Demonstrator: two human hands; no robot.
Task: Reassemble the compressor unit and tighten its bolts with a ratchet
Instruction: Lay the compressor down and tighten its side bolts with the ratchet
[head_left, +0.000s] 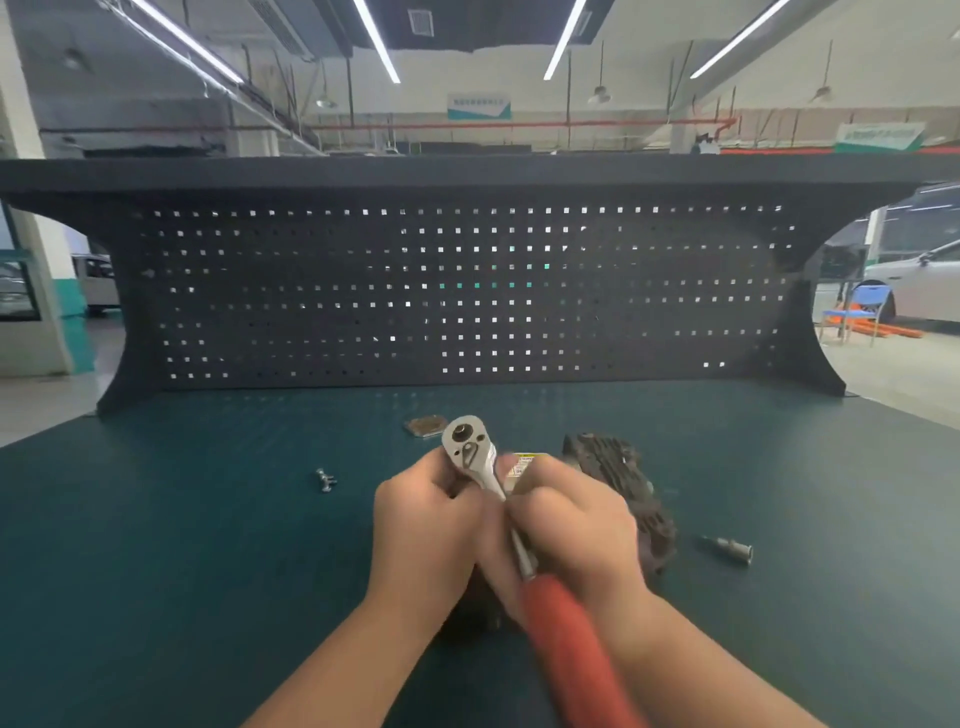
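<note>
A ratchet (470, 449) with a silver head and a red handle is raised over the middle of the green bench top. My left hand (428, 525) curls round it just below the head. My right hand (574, 530) grips the steel shank above the red handle. Behind my right hand lies the dark compressor body (615, 475), with a yellow label (522, 464) showing; its lower part is hidden by my hands. The socket end of the ratchet is hidden from me.
Loose bolts (325, 479) lie to the left on the green bench top (182, 519). A socket piece (730, 548) lies to the right. A small flat brownish plate (426, 426) sits beyond the ratchet head. A dark pegboard (467, 291) closes the back of the bench.
</note>
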